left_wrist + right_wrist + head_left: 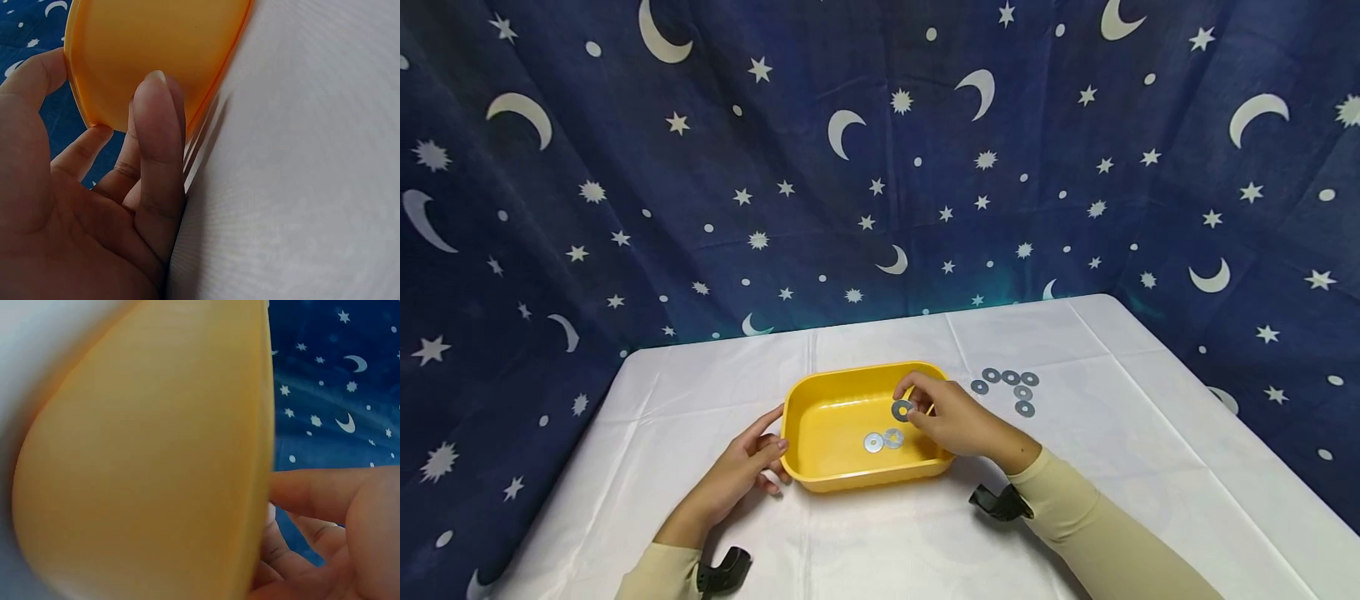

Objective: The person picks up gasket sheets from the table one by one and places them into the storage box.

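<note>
A: Right hand [957, 418]. Condition?
B: Narrow. Pinching a grey washer [897, 409] between thumb and fingertips, flat face outward.

A: Location of that washer?
B: Over the yellow tray [868, 482], at the tips of the right hand, above the tray's right-hand half. Hidden behind the tray wall in the right wrist view.

A: Anything beneath?
B: Yes. Two paler washers [867, 442] on the tray floor, just below and to the left of the right hand's fingertips, side by side.

A: Others?
B: Six loose washers [1018, 410] on the white cloth [850, 546], beyond the right hand and to its right, outside the tray. Grouped closely.

A: Left hand [737, 471]. Condition?
B: Loosely spread, around the tray's left end. Touching the rim with thumb and forefinger; remaining fingers lower, beside the outer wall. Firmness of pressure: cannot tell.

A: Surroundings?
B: Beige sleeves [1112, 533] behind both hands, with a black device [726, 573] at each wrist. Beyond the hands, past the far table edge, a dark blue backdrop [820, 75] with pale moons and stars.
</note>
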Demonstrator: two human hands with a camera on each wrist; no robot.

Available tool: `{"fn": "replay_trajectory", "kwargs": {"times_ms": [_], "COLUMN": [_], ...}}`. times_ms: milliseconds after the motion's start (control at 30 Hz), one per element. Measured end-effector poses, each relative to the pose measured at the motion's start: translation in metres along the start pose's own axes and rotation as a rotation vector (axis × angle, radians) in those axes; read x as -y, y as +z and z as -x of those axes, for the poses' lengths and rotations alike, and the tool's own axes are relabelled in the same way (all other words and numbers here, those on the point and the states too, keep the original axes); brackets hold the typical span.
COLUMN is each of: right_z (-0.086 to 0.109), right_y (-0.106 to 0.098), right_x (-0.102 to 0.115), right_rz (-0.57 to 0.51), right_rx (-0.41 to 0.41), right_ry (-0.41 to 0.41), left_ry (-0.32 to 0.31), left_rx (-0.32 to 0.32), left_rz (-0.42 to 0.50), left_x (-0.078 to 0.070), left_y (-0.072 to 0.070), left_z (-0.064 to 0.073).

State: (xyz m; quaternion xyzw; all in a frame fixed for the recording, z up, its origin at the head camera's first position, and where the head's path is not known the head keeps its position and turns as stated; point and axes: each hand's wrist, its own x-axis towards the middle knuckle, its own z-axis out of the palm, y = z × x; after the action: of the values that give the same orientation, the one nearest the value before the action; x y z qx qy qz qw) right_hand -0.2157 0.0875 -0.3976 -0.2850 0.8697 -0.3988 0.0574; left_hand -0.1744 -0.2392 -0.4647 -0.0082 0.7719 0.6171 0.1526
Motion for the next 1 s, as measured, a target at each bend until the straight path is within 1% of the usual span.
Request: {"fn": "replay_trajectory", "kwargs": {"times_ms": [133, 233, 367, 533, 600, 767, 1000], "right_z": [-0.007, -0.013, -0.021, -0.031, -0.034, -0.040, -0.044], "right_y": [0.011, 0.020, 0.032, 0.044, 0.048, 0.055, 0.061], "right_x": [0.002, 0.002, 0.004, 0.008, 0.009, 0.010, 0.004], "right_rz": [0.002, 0.004, -0.001, -0.004, 0.000, -0.031, -0.037], "right_rx": [0.022, 0.044, 0.094, 0.152, 0.161, 0.172, 0.171], "right_ry": [-0.024, -0.015, -0.013, -0.037, -0.020, 0.044, 0.078], "left_ry": [0.006, 0.021, 0.024, 0.026, 0.025, 0.030, 0.037], "left_rx": [0.010, 0.024, 0.027, 0.034, 0.038, 0.044, 0.056], "left_rz": [0.005, 0.008, 0.003, -0.004, 0.000, 0.007, 0.018], "left_x": [0.000, 0.000, 0.000, -0.001, -0.002, -0.004, -0.003], "left_y": [0.000, -0.001, -0.002, -0.002, -0.002, -0.003, -0.003], "left_z": [0.000, 0.000, 0.001, 0.002, 0.003, 0.002, 0.002]}}
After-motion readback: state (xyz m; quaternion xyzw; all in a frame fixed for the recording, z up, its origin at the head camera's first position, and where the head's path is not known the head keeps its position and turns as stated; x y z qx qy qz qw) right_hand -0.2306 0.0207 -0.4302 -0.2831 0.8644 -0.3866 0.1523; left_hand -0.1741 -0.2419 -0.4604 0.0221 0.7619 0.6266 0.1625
